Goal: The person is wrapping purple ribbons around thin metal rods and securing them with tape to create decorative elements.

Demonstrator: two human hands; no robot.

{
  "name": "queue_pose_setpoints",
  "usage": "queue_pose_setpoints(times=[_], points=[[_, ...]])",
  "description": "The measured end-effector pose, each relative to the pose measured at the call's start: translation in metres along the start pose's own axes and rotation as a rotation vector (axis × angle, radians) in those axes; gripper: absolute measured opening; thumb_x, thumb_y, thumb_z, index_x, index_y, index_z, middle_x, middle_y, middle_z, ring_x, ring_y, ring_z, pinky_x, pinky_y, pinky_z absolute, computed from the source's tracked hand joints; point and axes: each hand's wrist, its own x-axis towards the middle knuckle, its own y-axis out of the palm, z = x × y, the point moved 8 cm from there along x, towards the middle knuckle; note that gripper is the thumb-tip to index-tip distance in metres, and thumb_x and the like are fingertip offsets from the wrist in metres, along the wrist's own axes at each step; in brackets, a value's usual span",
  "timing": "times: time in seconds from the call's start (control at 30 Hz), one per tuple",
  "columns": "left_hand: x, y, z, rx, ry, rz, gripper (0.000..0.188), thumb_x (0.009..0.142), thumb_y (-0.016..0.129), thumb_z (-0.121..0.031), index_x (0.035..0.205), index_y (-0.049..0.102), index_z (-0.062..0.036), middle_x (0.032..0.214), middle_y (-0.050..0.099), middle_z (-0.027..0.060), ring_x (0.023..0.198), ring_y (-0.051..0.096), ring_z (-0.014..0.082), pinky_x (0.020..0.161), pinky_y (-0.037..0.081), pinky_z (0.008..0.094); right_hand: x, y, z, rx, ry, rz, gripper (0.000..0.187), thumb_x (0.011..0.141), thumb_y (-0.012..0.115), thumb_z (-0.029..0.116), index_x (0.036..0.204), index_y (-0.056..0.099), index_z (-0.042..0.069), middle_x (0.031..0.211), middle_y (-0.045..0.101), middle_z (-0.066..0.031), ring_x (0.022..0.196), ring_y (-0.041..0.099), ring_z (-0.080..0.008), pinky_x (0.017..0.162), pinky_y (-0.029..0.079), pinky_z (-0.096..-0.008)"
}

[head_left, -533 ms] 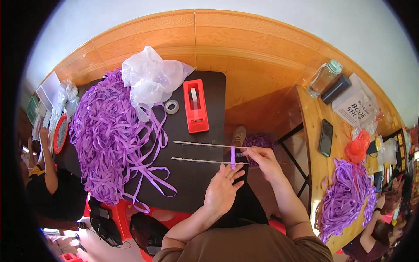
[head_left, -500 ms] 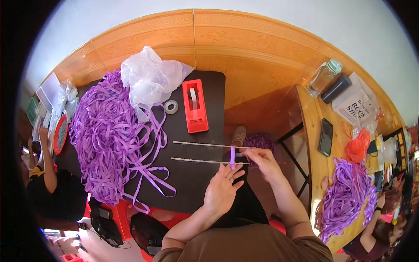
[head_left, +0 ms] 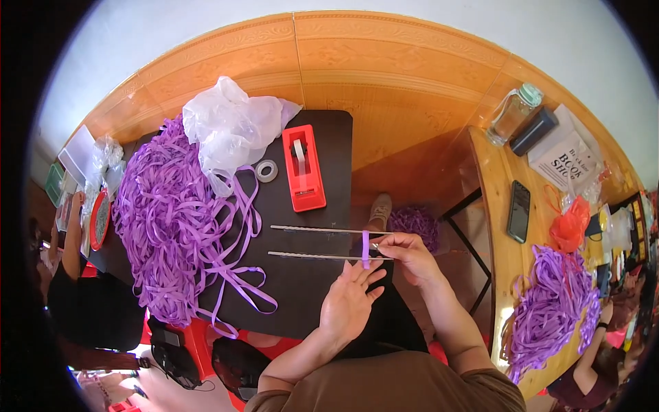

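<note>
Two thin twisted metal rods [head_left: 312,255] lie side by side, reaching past the right edge of the dark table [head_left: 302,292]. A purple ribbon loop [head_left: 365,248] is wrapped around both rods near their right ends. My left hand [head_left: 349,302], palm up with fingers spread, has its fingertips at the lower rod, just below the loop. To the right of the loop, my right hand [head_left: 408,257] is closed in a pinch between the rod ends. A small shiny bit shows at its fingertips, too small to name.
A large heap of purple ribbon [head_left: 168,226] covers the table's left, beside a white plastic bag [head_left: 233,127], a tape roll [head_left: 266,171] and a red tape dispenser [head_left: 304,172]. The wooden table [head_left: 494,206] at right bears a phone [head_left: 519,211], a bottle [head_left: 515,115] and more ribbon [head_left: 552,309]. Other people sit at both sides.
The view has shifted slightly. Both hands, the rods and the ribbon loop keep nearly the same places, with the right hand's fingers moved a little.
</note>
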Motion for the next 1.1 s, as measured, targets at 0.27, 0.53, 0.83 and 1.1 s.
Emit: queue_pose_setpoints(times=[0.27, 0.53, 0.83, 1.1], points=[[-0.001, 0.000, -0.001, -0.006, 0.000, -0.036, 0.061, 0.096, 0.034, -0.050, 0.134, 0.041, -0.0029, 0.137, 0.043, 0.0118, 0.123, 0.040, 0.0240, 0.100, 0.029, 0.0391, 0.023, 0.013, -0.023, -0.014, 0.206, 0.168, 0.019, 0.087, 0.058, 0.004, 0.103, 0.064, -0.002, 0.099, 0.066, -0.0091, 0.089, 0.062, -0.0160, 0.083, 0.047, -0.0282], [-0.002, 0.001, -0.001, 0.000, 0.000, -0.020, 0.063, 0.097, 0.032, -0.050, 0.138, 0.038, -0.0023, 0.137, 0.043, 0.0122, 0.123, 0.040, 0.0243, 0.100, 0.028, 0.0393, 0.036, 0.033, -0.029, 0.093, 0.196, 0.293, 0.012, 0.086, 0.063, 0.010, 0.092, 0.062, -0.001, 0.085, 0.063, -0.0052, 0.076, 0.059, -0.0129, 0.068, 0.048, -0.0255], [-0.001, 0.000, 0.000, -0.012, 0.002, -0.020, 0.062, 0.097, 0.032, -0.049, 0.136, 0.040, -0.0026, 0.136, 0.045, 0.0117, 0.123, 0.040, 0.0245, 0.100, 0.028, 0.0394, 0.031, 0.035, -0.026, 0.126, 0.238, 0.217, 0.017, 0.083, 0.067, 0.008, 0.097, 0.063, -0.001, 0.088, 0.065, -0.0075, 0.077, 0.062, -0.0150, 0.066, 0.051, -0.0257], [0.000, 0.001, -0.001, -0.013, 0.006, -0.026, 0.060, 0.097, 0.034, -0.050, 0.135, 0.041, -0.0044, 0.135, 0.046, 0.0106, 0.121, 0.041, 0.0237, 0.099, 0.029, 0.0389, 0.018, -0.001, -0.017, 0.162, 0.100, -0.042, 0.055, 0.079, 0.054, -0.006, 0.132, 0.039, -0.002, 0.096, 0.064, -0.0149, 0.085, 0.064, -0.0233, 0.074, 0.053, -0.0337]])
